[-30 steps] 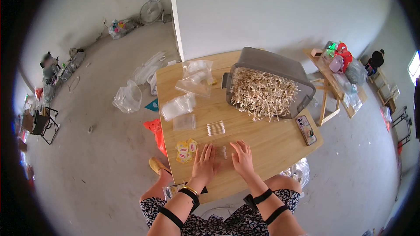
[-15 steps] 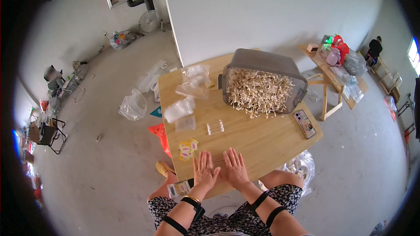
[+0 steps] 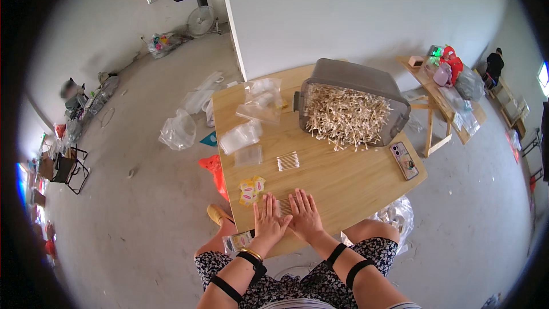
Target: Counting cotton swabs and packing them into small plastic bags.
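My left hand (image 3: 267,221) and my right hand (image 3: 305,215) lie flat, fingers spread, side by side on the wooden table (image 3: 354,180) near its front edge. Between and under the fingertips is a small row of cotton swabs (image 3: 283,206), partly hidden. A second small bundle of swabs (image 3: 287,161) lies further back on the table. Left of my left hand sits a small yellow packet (image 3: 251,189). At the back right stands a grey bin (image 3: 353,106) tipped on its side and full of cotton swabs.
Clear plastic bags (image 3: 246,136) lie in a pile at the table's back left. A phone (image 3: 404,160) lies near the right edge. A folding side table (image 3: 443,88) with bags stands to the right. Plastic bags (image 3: 178,131) litter the floor at left.
Both hands have slid toward the table's front edge and spread flat over the swabs. The camera view has shifted slightly.
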`<state>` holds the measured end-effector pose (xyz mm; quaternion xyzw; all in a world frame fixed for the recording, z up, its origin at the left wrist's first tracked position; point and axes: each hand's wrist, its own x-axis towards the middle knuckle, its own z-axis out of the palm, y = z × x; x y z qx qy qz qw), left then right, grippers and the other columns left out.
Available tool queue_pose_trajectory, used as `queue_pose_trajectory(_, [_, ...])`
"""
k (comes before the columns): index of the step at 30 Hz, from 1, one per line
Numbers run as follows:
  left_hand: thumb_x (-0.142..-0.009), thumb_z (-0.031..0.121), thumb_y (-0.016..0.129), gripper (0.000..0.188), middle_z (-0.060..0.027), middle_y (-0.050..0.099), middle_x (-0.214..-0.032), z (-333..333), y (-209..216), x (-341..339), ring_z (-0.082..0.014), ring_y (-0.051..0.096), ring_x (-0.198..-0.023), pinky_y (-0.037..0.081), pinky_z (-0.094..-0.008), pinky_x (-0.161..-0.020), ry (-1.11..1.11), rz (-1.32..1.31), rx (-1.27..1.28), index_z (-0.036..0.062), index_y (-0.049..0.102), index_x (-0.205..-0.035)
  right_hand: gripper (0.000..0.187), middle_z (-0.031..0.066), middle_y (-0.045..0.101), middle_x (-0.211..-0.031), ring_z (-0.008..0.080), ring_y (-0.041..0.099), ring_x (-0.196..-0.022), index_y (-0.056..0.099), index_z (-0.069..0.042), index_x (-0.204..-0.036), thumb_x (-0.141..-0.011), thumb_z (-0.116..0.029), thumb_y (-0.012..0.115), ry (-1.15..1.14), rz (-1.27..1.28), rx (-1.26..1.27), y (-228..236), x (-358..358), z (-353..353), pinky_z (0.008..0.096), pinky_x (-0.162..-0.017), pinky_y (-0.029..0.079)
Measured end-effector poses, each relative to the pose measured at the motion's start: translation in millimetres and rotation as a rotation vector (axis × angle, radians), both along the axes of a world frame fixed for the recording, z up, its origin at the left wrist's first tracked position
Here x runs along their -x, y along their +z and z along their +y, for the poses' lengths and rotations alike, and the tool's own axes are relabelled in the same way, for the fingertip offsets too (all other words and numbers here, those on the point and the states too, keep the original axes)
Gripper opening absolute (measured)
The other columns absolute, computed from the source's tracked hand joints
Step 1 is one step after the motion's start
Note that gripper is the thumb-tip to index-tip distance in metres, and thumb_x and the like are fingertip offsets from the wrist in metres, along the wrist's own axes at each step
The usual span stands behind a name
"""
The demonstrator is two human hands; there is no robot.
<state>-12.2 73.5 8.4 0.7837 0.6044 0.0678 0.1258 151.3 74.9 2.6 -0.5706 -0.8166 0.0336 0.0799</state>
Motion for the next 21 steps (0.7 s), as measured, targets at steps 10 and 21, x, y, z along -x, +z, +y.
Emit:
queue_pose_trajectory(10, [-0.104, 0.054, 0.032, 0.075, -0.0243, 0.027, -0.159, -66.9, -5.1, 118.1, -0.0378, 0.023, -0.149, 0.019, -0.0482, -0.120, 0.595, -0.350, -0.068, 0.0001, 0.021, -0.155, 0.090, 0.0196, 0.018, -0.164, 0.0327, 0.014, -0.153, 0.025, -0.001, -0.155, -0.094, -0.065, 0.045, 0.136, 0.008, 0.073, 8.2, 37.4, -49.1, 0.0481, -0.124, 0.011])
queue_pose_trajectory(21, [-0.097, 0.060, 0.049, 0.062, -0.0208, 0.070, -0.089, -67.4, -24.9, 90.8, -0.0380, 0.068, -0.087, 0.050, -0.0453, -0.078, 1.030, -0.643, -0.016, -0.0008, 0.064, -0.101, 0.084, 0.0174, 0.020, -0.163, 0.0311, 0.016, -0.152, 0.028, -0.005, -0.155, -0.094, -0.059, 0.050, 0.147, -0.031, 0.088, 5.5, 52.4, -70.8, 0.0495, -0.123, 0.013])
